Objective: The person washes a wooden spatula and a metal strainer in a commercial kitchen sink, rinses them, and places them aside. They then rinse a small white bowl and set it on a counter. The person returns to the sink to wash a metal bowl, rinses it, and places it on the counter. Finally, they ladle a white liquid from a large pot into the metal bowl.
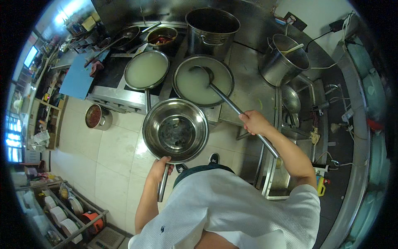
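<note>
My left hand grips the handle of a stainless steel pan, held over the floor before the stove. Some liquid seems to lie on its bottom, though glare makes this unsure. My right hand is closed around the long metal handle of a ladle. The ladle's bowl dips partly into cloudy, pale liquid in a wide round steel vessel. Left of it, a long-handled pan full of similar pale liquid rests on the stove.
A tall stockpot stands behind the wide vessel, and another pot with a pale utensil is at right. A steel sink lies beside my right arm. On the floor, at left, stands a pot with reddish contents.
</note>
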The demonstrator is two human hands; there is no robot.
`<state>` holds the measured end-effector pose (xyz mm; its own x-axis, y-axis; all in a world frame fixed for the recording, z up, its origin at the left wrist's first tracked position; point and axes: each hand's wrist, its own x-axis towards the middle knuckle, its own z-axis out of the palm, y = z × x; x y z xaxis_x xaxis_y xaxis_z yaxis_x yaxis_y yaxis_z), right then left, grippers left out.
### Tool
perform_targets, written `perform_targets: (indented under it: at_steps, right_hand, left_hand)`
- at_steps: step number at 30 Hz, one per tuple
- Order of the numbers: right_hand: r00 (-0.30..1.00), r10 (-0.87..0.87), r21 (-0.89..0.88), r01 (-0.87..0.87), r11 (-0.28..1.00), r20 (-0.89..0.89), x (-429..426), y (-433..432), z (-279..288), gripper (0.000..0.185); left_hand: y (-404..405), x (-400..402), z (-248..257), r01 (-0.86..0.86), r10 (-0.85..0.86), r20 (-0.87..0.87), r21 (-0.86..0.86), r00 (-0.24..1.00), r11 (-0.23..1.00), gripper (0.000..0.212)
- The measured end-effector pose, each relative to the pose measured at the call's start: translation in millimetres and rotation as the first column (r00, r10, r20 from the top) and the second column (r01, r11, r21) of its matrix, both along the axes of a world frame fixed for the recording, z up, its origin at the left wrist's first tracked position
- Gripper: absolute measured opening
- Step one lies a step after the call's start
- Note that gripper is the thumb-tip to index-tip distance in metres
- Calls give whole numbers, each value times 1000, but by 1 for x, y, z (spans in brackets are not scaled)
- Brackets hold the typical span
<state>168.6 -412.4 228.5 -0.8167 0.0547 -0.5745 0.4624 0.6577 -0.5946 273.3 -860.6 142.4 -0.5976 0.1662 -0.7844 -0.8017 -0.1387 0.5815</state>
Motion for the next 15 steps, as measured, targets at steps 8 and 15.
perform_targets:
  at_steps: [8,15]
  right_hand:
    - [998,-14,-130,23,991,66,-1,1,-2,40]
    - [962,-122,-443,222,868,243,0,14,-16,34]
  left_hand:
    - [-4,-2,-1,10,-10,12,8,1000,1000,24]
    - [-5,-5,-4,28,-28,-10,18,1000,999,25]
